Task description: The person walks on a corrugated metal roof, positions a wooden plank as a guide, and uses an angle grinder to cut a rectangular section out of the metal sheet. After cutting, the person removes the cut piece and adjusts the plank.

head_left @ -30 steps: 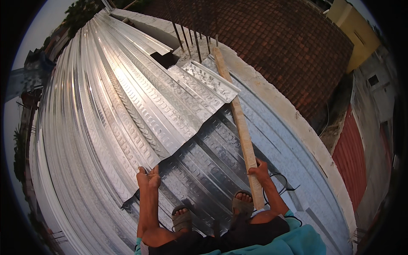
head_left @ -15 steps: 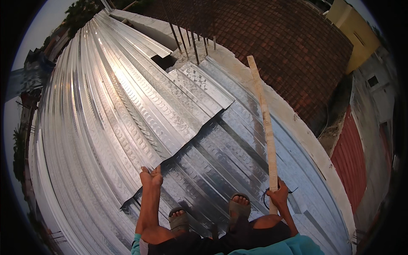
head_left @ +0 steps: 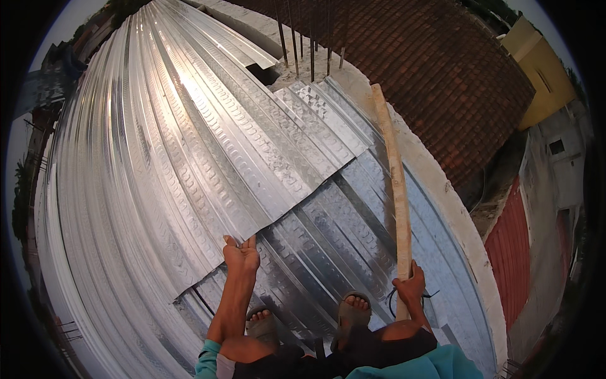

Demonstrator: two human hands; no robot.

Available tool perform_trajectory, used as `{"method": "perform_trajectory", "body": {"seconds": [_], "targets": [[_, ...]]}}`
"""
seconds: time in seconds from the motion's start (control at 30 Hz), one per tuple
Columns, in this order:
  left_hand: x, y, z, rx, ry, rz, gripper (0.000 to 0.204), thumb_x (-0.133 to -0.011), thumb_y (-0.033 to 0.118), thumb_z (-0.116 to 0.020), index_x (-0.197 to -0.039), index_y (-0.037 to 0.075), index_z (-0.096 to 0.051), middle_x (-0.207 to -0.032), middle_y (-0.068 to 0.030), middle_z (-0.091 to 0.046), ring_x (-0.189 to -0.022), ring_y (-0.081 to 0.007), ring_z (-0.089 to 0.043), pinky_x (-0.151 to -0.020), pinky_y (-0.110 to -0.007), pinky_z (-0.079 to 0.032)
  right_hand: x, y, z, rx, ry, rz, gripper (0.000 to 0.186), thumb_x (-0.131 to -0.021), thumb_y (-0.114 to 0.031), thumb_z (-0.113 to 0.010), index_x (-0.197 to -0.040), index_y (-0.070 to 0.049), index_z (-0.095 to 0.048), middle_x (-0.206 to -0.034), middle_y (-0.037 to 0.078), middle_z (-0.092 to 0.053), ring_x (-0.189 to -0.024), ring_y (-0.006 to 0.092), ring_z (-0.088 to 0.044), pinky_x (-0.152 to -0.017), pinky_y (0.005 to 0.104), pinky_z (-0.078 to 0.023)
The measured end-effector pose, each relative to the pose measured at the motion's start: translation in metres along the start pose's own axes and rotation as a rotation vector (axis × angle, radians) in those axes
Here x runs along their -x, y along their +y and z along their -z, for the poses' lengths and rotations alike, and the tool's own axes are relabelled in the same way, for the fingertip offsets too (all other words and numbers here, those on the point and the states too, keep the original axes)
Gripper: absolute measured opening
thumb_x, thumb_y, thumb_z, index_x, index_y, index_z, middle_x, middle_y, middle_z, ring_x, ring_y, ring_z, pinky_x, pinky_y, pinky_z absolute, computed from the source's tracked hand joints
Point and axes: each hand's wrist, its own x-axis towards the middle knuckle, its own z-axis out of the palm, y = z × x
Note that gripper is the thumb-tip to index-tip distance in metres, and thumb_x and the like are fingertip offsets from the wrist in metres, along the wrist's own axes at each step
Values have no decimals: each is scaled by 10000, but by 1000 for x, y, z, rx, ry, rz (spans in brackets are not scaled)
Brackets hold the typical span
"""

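My left hand (head_left: pixel 243 254) is closed on the near edge of a silvery corrugated roofing sheet (head_left: pixel 252 196), thumb on top and fingers curled under it. This sheet overlaps darker, shaded metal sheeting (head_left: pixel 328 221) below. My right hand (head_left: pixel 412 285) is wrapped round the lower part of a long wooden batten (head_left: pixel 396 183), which points away from me toward the wall. A thin black loop of cord or wire (head_left: pixel 392 303) shows beside the right hand. Both sandalled feet (head_left: pixel 352 316) rest on the lower sheeting between my hands.
A pale masonry wall top (head_left: pixel 449 208) curves along the right side. Upright steel bars (head_left: pixel 312 54) rise from it near a dark gap (head_left: pixel 263 74). Beyond lie a brown tiled roof (head_left: pixel 416 69), a yellow building (head_left: pixel 543 72) and red corrugated sheeting (head_left: pixel 510 252).
The view has shifted slightly, so the bars and the sheet's far corner appear further right. Both hands keep their holds on the sheet edge and the batten.
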Motion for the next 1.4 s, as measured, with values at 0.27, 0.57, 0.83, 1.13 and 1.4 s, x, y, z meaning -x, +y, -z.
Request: {"method": "perform_trajectory", "body": {"seconds": [0.27,0.57,0.83,1.13,1.4], "targets": [[-31,-44,0,110,-33,162,457,-1114,343,-378,-1467,53,-397,-1492,-190,-468,-1383,-383,-480,-1200,-520,-382,24,-10,-34,42,62,30,908,-564,-208,-852,-1384,16,-534,-1146,206,-618,-1130,388,-598,-976,477,-507],[-67,-63,30,9,-156,246,636,-1095,462,-387,-1549,35,-259,-1563,-193,-376,-1452,-350,-399,-1199,-490,-380,10,-2,-22,145,149,129,874,-579,-213,-842,-1374,-15,-539,-1091,182,-618,-1093,380,-590,-928,493,-516],[-13,-12,107,-517,-294,496,944,-1013,633,-466,-1617,18,-83,-1649,-201,-245,-1493,-352,-337,-1200,-488,-346,11,-5,-12,4,186,92,924,-536,-139,-844,-1404,-60,-537,-1073,157,-620,-1061,370,-607,-913,487,-526],[-67,55,186,-53,137,122,1057,-894,641,-676,-1622,93,-141,-1604,-120,-365,-1434,-306,-440,-1141,-468,-425,-34,-3,5,21,353,35,908,-561,-95,-867,-1407,-86,-538,-1121,146,-628,-1113,362,-602,-961,474,-521],[-124,56,198,-130,156,31,793,-973,510,-648,-1519,29,-332,-1444,-164,-503,-1330,-293,-522,-1026,-460,-523,-41,8,1,40,325,-27,848,-572,-80,-853,-1370,-90,-569,-1085,141,-617,-1078,363,-594,-940,480,-512]]}}
